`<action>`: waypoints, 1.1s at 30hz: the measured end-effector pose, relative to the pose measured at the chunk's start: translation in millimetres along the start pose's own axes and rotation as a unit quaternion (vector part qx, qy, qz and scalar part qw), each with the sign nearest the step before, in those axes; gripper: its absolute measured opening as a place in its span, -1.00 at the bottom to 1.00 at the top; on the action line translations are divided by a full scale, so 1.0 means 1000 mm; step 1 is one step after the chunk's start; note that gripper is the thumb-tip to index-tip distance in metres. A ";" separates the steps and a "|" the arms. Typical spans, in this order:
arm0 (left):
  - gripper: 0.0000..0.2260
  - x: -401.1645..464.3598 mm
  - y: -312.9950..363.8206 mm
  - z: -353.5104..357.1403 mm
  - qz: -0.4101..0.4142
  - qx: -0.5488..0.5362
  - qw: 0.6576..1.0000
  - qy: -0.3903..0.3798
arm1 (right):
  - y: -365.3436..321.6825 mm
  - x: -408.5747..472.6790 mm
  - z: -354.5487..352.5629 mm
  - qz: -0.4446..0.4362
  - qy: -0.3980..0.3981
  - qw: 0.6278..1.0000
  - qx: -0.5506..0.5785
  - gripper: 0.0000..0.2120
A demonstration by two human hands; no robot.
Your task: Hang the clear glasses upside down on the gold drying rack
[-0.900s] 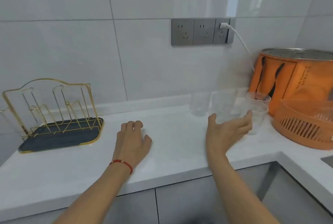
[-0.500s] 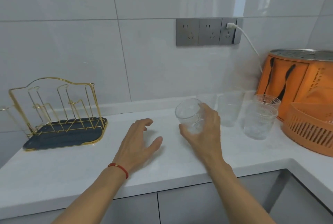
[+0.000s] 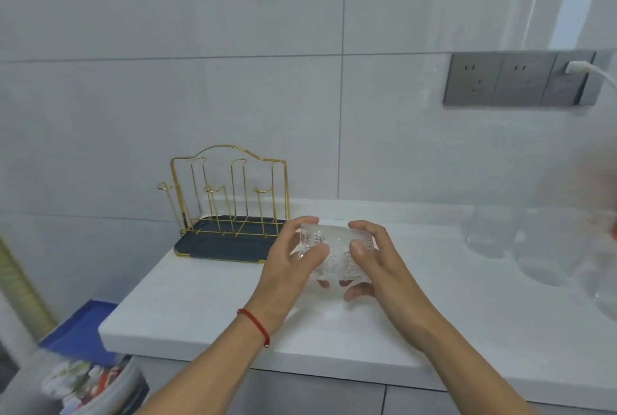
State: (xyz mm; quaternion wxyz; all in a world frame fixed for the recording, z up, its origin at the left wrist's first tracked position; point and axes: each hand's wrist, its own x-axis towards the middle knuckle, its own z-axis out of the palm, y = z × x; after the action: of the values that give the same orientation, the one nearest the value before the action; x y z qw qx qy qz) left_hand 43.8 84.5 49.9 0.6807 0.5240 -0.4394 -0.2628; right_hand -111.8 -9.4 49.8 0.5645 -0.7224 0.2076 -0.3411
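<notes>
A clear patterned glass [image 3: 334,252] is held above the white counter [image 3: 467,331], tipped on its side. My left hand [image 3: 290,267] grips its left end with thumb and fingers. My right hand [image 3: 377,264] grips its right end, fingers wrapped beneath. The gold drying rack [image 3: 230,201] stands on a dark tray [image 3: 217,249] just left of and behind my left hand, its wire pegs bare. Other clear glasses [image 3: 547,247] stand blurred on the counter at the right.
The counter's left end [image 3: 110,328] drops off beside the rack. Below it sit a blue bin [image 3: 83,331] and a clear container of packets [image 3: 83,384]. Grey wall sockets [image 3: 514,79] with a white plug are at upper right.
My right hand picked a glass from the group at right and carried it left. My left hand lifted off the counter and took hold of it too. The view swung left toward the rack.
</notes>
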 end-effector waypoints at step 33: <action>-0.66 0.028 -0.054 -0.150 -0.062 0.667 0.734 0.114 | -0.123 0.355 0.198 -0.009 -0.306 0.864 -0.401 -0.33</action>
State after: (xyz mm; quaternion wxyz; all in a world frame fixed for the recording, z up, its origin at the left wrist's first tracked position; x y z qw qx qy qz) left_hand 193.6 117.0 -1.8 0.1835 0.8957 -0.3877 0.1174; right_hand 263.7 -85.5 233.6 0.2583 -0.9564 0.1365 0.0043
